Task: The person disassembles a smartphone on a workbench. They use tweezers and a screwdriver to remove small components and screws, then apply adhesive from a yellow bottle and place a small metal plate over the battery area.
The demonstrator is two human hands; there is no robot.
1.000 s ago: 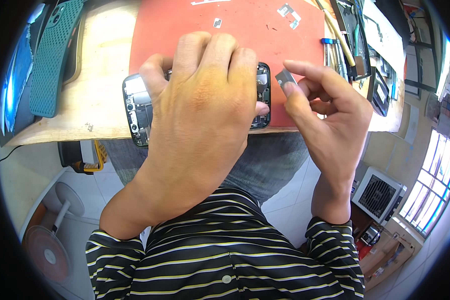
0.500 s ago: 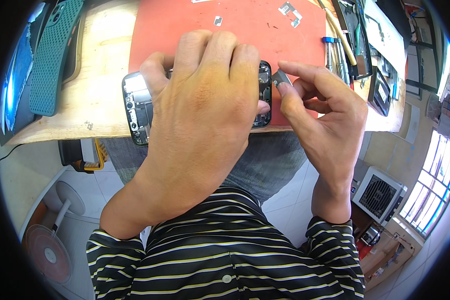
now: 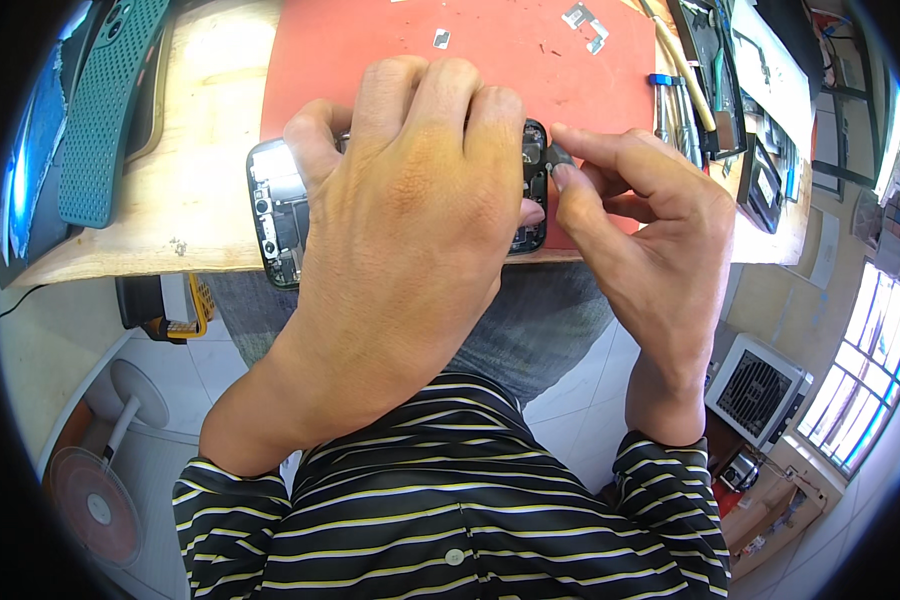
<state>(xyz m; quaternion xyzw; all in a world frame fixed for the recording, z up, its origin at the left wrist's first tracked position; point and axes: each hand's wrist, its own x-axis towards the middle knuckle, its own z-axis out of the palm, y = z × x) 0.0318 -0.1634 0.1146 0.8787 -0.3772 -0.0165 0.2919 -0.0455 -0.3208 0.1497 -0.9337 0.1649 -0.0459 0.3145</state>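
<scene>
Over red mat (image 3: 390, 60), left hand (image 3: 410, 230) clasps opened phone (image 3: 275, 210); right hand (image 3: 640, 230) pinches small part (image 3: 558, 155).

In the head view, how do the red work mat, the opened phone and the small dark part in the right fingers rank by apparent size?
Largest to smallest:
1. red work mat
2. opened phone, mostly hidden under the left hand
3. small dark part, pinched by the right hand
</scene>
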